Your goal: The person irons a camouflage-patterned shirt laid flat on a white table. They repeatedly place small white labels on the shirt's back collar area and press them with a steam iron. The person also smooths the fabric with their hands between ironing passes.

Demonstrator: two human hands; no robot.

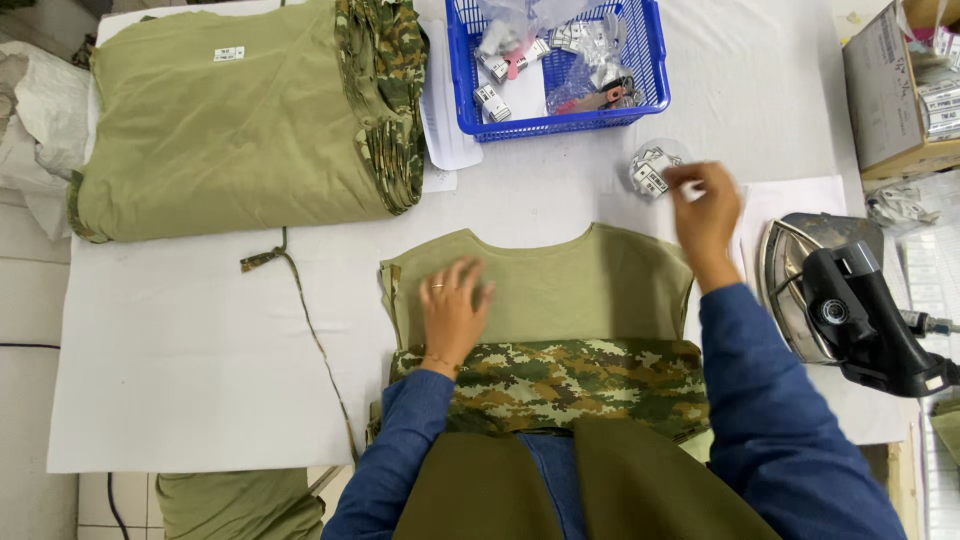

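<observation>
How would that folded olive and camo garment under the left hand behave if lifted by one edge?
The garment would probably flop and unfold: it's thin fabric lying flat under the left hand. Likely light, dragging easily across the white table cover.

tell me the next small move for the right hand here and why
Probably pinch one tag out of the small pile of tags and carry it to the olive garment. The right hand already has its fingers at that pile, while the left hand lies flat on the garment, pinning it.
</observation>
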